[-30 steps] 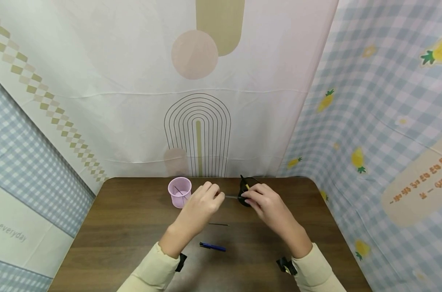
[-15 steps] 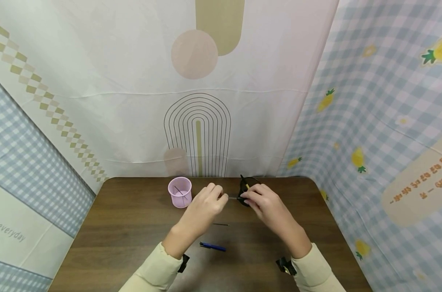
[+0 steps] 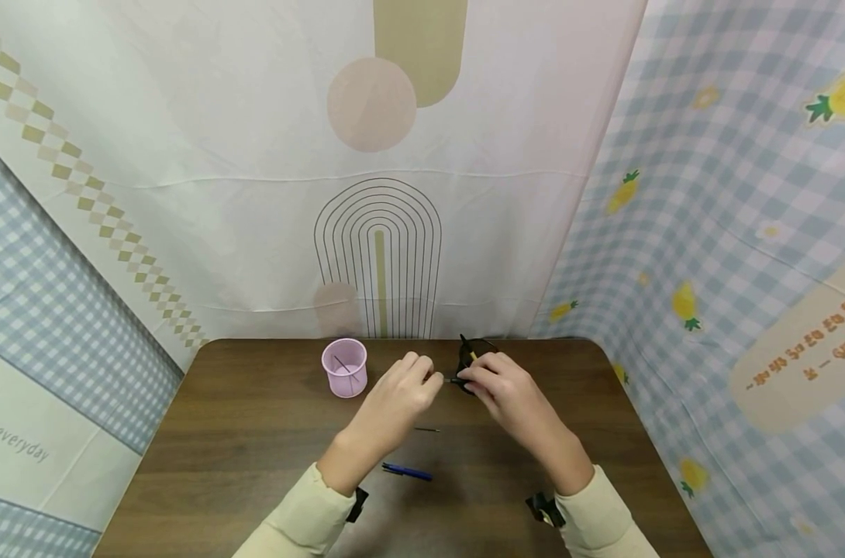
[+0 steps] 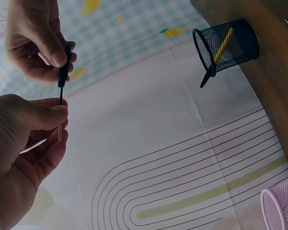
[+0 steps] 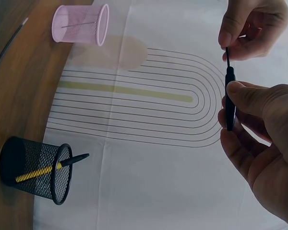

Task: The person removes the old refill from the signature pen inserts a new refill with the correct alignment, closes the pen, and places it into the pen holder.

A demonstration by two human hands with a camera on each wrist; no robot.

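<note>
My left hand [image 3: 394, 401] pinches a thin dark pen refill [image 5: 227, 56] between thumb and fingers; its pale lower end shows below the thumb in the left wrist view. Facing it, my right hand [image 3: 512, 394] grips a black pen barrel [image 5: 230, 103] with a narrowed end. The refill's dark length runs into that end, in line with the barrel, and only a short stretch shows between the hands. Both are held up over the far part of the table. Behind the right hand stands a black mesh pen cup [image 5: 43, 167], partly hidden in the head view.
A pink mesh cup [image 3: 344, 381] with a thin refill in it stands left of the hands. In the black cup leans a yellow and black pen [image 5: 38, 173]. On the wooden table [image 3: 241, 449] lie another refill [image 3: 429, 430] and a blue pen [image 3: 407, 472]. Patterned cloth hangs behind.
My left hand has moved right, toward the right hand, and the stretch of refill showing between them has become shorter. The right hand has stayed nearly in place.
</note>
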